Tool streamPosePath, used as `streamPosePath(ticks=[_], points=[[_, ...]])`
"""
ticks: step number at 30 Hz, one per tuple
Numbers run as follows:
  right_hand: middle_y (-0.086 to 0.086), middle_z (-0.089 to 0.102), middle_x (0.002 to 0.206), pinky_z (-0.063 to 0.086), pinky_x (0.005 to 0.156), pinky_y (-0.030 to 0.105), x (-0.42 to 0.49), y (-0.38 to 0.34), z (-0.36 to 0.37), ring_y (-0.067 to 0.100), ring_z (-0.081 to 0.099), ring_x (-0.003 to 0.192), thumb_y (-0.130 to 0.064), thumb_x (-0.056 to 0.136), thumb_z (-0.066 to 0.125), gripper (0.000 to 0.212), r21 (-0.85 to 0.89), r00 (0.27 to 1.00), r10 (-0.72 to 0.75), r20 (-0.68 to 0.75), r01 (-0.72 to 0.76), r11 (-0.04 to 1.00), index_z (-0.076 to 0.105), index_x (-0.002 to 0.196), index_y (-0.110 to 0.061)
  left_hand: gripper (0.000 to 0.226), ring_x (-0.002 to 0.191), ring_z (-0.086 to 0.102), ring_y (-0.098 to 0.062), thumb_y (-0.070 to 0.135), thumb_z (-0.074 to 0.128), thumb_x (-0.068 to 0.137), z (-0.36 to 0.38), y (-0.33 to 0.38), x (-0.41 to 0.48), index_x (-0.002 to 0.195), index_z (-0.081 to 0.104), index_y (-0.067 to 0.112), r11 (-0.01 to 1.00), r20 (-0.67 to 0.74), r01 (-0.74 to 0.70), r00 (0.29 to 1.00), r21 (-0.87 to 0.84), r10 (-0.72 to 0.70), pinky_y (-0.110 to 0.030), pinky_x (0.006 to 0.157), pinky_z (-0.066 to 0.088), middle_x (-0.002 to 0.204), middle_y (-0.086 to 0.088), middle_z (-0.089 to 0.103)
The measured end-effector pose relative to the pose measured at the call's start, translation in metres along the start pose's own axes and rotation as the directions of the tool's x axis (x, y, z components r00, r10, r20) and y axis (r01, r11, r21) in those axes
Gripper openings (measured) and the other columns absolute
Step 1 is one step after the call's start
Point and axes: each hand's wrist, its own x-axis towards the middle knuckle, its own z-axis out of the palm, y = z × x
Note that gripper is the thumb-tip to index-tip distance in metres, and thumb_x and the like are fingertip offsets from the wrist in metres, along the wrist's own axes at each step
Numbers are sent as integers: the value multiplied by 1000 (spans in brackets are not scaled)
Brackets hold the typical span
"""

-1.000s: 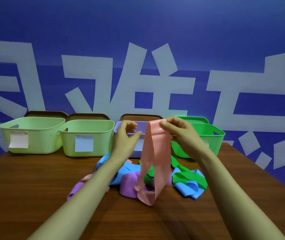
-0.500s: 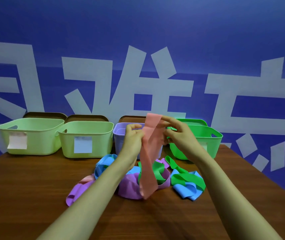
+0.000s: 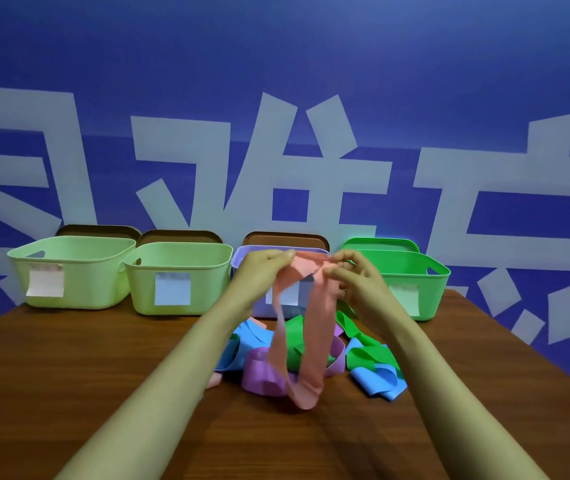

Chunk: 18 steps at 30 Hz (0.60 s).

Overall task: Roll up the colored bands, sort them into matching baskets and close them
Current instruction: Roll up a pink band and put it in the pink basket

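L hand (image 3: 259, 275) & R hand (image 3: 356, 282) are both pinching the top of a salmon-pink elastic loop band (image 3: 318, 323), dangling it over the middle of the brown wooden table (image 3: 69, 393) (just before the lilac plastic basket (image 3: 240, 258)).

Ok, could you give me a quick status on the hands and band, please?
Left hand and right hand both pinch pink band, unrolled, hanging. Loose bands piled beneath.

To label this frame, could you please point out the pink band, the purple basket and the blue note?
pink band (image 3: 318, 323): head view, right hanging strand.
purple basket (image 3: 240, 258): head view, left rim corner.
blue note (image 3: 172, 288): head view, middle of the paper.
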Motion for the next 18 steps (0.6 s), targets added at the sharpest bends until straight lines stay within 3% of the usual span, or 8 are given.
streamPosePath(ticks=[2, 4, 7, 9, 11, 14, 16, 18], points=[[3, 63, 72, 46, 50, 19, -3, -10, -5, 11, 59, 54, -1, 84, 56, 19, 302, 987, 134, 85, -154, 941, 57, 96, -16, 20, 58, 51, -5, 20, 55, 95, -6, -3, -1, 83, 70, 12, 981, 91, 143, 987, -127, -132, -18, 63, 42, 61, 8, 60], [-2, 59, 61, 40, 43, 17, -5, -16, -9, 8, 50, 44, -12, 82, 55, 21, 389, 969, 171, 181, -230, 892, 60, 102, -15, 15, 51, 52, -7, 14, 57, 93, -7, -5, -3, 85, 69, 9, 919, 175, 248, 964, -307, -202, -21, 61, 44, 57, 3, 59], [-5, 55, 56, 34, 40, 16, -5, -16, -9, 6, 44, 41, -21, 94, 49, 16, 80, 968, 198, 154, -212, 974, 62, 101, -15, 17, 48, 55, -10, 12, 55, 94, -2, -6, -2, 81, 65, 6, 844, 186, 287, 956, -454, -225, -28, 64, 47, 57, -1, 62], [-3, 57, 60, 38, 47, 19, -7, -13, -7, 10, 48, 51, -32, 97, 50, 24, -189, 970, 217, 114, -193, 963, 67, 94, -16, 14, 56, 60, -14, 13, 52, 96, 1, -4, 0, 89, 63, 7, 834, 164, 251, 967, -491, -194, -31, 68, 52, 68, -6, 65], [-4, 62, 70, 42, 62, 25, -9, -11, -5, 14, 54, 67, -37, 97, 51, 26, -319, 973, 209, 98, -168, 933, 68, 89, -19, 13, 75, 61, -16, 13, 51, 97, 3, -2, 1, 100, 63, 10, 898, 149, 192, 978, -396, -144, -33, 78, 50, 84, -8, 65], [0, 66, 91, 49, 82, 37, -12, -11, -1, 17, 59, 91, -34, 96, 53, 21, -336, 999, 35, 24, -25, 942, 67, 91, -19, 19, 77, 55, -10, 8, 50, 96, 7, 2, -1, 113, 57, 14, 980, 177, 85, 983, -181, -53, -24, 77, 45, 85, -1, 61], [2, 68, 93, 49, 88, 56, -15, -17, 2, 15, 64, 87, -38, 92, 56, 25, -244, 999, -41, -15, 37, 969, 68, 92, -16, 25, 77, 56, -7, 6, 51, 96, 10, 3, -4, 118, 54, 17, 993, 194, 19, 981, -115, 3, -17, 73, 45, 87, 1, 64], [5, 68, 87, 48, 87, 59, -17, -23, 2, 16, 63, 79, -38, 85, 64, 26, -241, 995, -100, 7, 98, 966, 69, 90, -13, 28, 82, 58, -6, 7, 52, 96, 11, 2, -6, 121, 51, 19, 997, 199, -29, 979, -78, 44, -15, 74, 45, 91, 3, 67]])
